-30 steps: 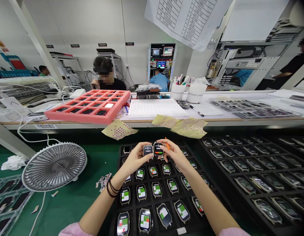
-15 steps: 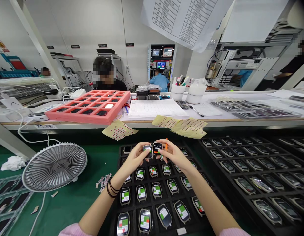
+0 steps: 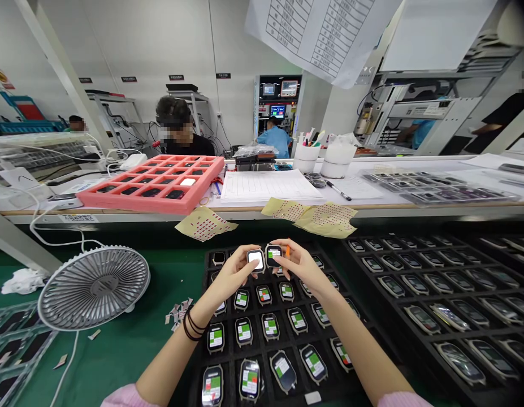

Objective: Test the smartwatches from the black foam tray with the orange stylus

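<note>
My left hand [image 3: 238, 268] grips a strapless smartwatch [image 3: 255, 260] whose screen glows plain white, the thumb lying on its glass. Close beside it, my right hand [image 3: 296, 261] has a second smartwatch [image 3: 273, 256] with a green and white display, its thumb also over the screen. Something orange [image 3: 288, 247] shows at the right fingers; I cannot make out what it is. Both hands are above a black foam tray [image 3: 228, 316] that holds rows of lit watch bodies [image 3: 271, 327], most showing green, white or red blocks.
A second black tray [image 3: 397, 316] of dark watches lies to the right. On the left stands a grey fan [image 3: 96, 287], near paper scraps [image 3: 179, 314]. A shelf ahead bears a pink foam tray [image 3: 194, 192], with yellow sticker sheets [image 3: 206, 224] hanging from its edge. A co-worker [image 3: 181, 127] sits beyond.
The left watch's screen has turned from a coloured display to white. The right one has gone from a dark screen with orange to green and white. My hands have barely moved.
</note>
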The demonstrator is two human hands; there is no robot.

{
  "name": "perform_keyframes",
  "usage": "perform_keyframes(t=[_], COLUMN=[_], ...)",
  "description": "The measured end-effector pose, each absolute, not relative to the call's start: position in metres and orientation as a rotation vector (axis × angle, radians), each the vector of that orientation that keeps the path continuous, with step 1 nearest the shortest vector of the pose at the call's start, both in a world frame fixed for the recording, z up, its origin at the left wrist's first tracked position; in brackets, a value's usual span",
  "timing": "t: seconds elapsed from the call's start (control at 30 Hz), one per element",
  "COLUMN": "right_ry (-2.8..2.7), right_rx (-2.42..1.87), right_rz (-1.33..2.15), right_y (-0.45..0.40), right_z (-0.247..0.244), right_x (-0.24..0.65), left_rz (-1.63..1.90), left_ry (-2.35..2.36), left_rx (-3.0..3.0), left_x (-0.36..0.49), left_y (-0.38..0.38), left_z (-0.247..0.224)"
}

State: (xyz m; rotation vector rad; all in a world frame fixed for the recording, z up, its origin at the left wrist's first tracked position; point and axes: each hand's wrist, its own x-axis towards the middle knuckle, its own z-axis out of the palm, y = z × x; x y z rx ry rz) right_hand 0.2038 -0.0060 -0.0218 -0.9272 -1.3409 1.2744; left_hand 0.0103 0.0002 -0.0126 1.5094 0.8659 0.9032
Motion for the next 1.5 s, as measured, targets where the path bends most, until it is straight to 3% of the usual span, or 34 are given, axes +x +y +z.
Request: perform_keyframes(t=[1.5], right_ry=[-1.299], right_rx=[-0.927], right_rz=[1.245], right_y=[-0.004], right_z=[-0.026], right_x=[0.203], left_rz=[0.886], left_ry=[0.881], left_rx=[1.525], left_x=[0.009], left_y=[-0.002], left_z=[-0.009])
